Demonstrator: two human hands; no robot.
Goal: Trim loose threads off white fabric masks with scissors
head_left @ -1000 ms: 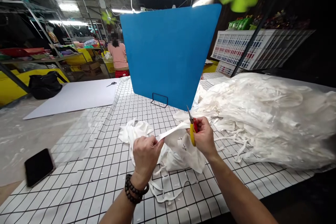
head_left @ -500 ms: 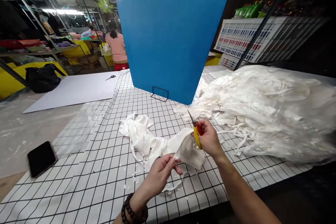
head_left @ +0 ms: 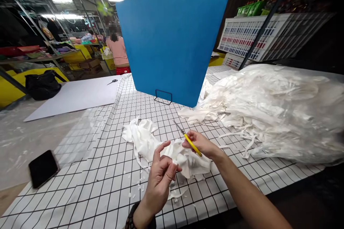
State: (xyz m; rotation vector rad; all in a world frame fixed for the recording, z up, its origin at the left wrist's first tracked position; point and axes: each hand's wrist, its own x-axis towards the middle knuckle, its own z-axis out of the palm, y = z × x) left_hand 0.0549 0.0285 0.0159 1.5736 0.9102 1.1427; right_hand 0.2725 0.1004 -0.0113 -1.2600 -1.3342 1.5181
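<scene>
My right hand (head_left: 202, 144) is closed round small yellow-handled scissors (head_left: 188, 139), whose blades point up and to the left. A crumpled white cloth (head_left: 150, 142) lies on the grid-patterned table cover (head_left: 94, 179) just under both hands. My left hand (head_left: 161, 177) hovers at the cloth's near edge, index finger raised and the other fingers pinched together; what they hold, if anything, I cannot make out. A white cloth strip trails below it.
A big heap of white cloth strips under clear plastic (head_left: 271, 111) fills the right. A blue board (head_left: 172, 43) stands upright on a wire stand behind. A black phone (head_left: 43, 168) lies at the left. Another person (head_left: 117, 52) stands far back. Scissors (head_left: 112, 82) lie on a white sheet.
The strip stretched between my hands is no longer taut. My left hand came down and towards me. The scissors tilted from upright to slanting left, and my right hand lowered over the cloth.
</scene>
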